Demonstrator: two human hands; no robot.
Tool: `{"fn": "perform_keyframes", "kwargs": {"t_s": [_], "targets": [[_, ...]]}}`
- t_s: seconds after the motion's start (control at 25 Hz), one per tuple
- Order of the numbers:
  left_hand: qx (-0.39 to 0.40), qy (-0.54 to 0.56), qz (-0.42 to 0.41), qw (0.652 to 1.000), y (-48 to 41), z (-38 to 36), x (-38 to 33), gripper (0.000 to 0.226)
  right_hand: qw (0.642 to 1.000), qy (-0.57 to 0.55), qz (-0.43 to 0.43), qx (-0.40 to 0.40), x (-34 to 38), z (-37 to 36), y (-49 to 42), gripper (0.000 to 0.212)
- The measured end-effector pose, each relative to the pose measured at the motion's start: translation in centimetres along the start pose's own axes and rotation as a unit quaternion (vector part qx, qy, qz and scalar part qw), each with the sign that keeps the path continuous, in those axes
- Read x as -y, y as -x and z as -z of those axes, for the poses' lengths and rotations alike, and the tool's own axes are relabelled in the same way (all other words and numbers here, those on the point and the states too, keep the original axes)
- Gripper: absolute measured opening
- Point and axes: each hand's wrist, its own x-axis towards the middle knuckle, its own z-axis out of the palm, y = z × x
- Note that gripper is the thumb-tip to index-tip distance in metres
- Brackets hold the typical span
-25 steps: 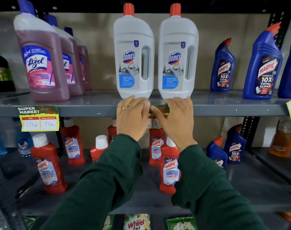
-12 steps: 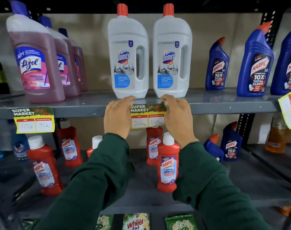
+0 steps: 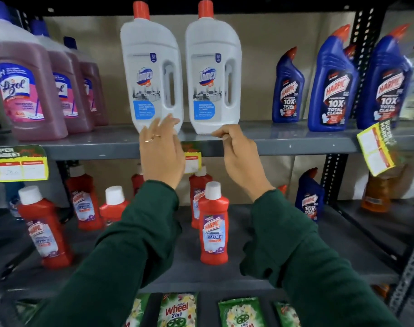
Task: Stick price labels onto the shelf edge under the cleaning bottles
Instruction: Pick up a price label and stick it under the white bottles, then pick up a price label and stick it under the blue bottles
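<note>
I take the grey metal shelf edge (image 3: 295, 147) as my landmark; it runs flat and painted across the view, with two white Domex bottles (image 3: 154, 74) of matte moulded plastic with red caps standing directly above its middle, translucent pink Lizol bottles (image 3: 26, 90) above its left end, and glossy blue Harpic bottles (image 3: 331, 90) with angled necks above its right; half a second ago both of my hands framed the middle price label (image 3: 192, 159) at its top corners, and now they have lifted off, so I judge that label stuck and this spot done; the label hangs from the edge beneath the Domex pair, thin glossy paper, mostly hidden behind my left hand (image 3: 162, 156); that hand is spread flat, fingers loose, holding nothing, its fingertips up against the left Domex base; my right hand (image 3: 239, 159) sits just at the edge to the label's right, fingers curled in, and whether it pinches anything I cannot tell; a finished label (image 3: 19, 164) hangs at the edge's left end; another label (image 3: 375, 149) tilts at the right end, blurred.
</note>
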Motion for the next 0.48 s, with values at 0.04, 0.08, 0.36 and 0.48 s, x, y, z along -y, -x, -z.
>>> {"fn": "perform_keyframes", "kwargs": {"t_s": [0.04,0.08,0.36,0.48], "targets": [[0.008,-0.014,-0.023,1.0,0.3,-1.3,-1.9,0.03,1.0,0.005,0.004,-0.024,-0.8,1.7,0.2,0.023],[0.021,-0.018,-0.043,0.999,0.6,-2.7,-3.8,0.029,0.998,0.029,0.007,-0.049,-1.8,3.5,0.4,0.028],[0.123,0.021,-0.144,0.982,3.0,-13.4,-16.8,0.029,0.92,0.258,-0.137,-0.262,-10.3,16.7,1.9,0.045],[0.169,-0.03,-0.157,0.973,4.3,-17.0,-20.5,0.035,0.898,0.199,-0.303,-0.251,-13.2,19.9,2.8,0.057]]}}
